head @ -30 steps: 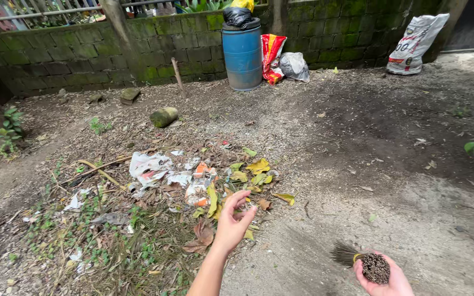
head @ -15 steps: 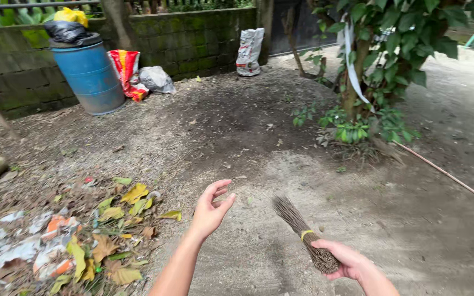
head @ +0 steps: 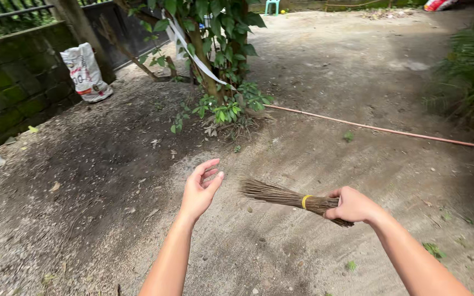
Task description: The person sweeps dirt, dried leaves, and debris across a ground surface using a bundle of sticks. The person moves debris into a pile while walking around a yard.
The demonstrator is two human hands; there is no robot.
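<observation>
right hand (head: 351,205) clenched on stick broom bundle (head: 281,195) held level above bare dirt ground (head: 314,252), left hand (head: 198,192) released beside bristle tips; sweeping likely mid-pause, next stroke needs lowering bristles.

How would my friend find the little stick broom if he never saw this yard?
Start at the small leafy tree standing in the bare dirt yard, then look down toward the camera to the person's two outstretched arms. The right hand grips the stick broom, a short bundle of thin brown twigs pointing at the open, empty left hand. A yellow band around the bundle sets it apart.
</observation>
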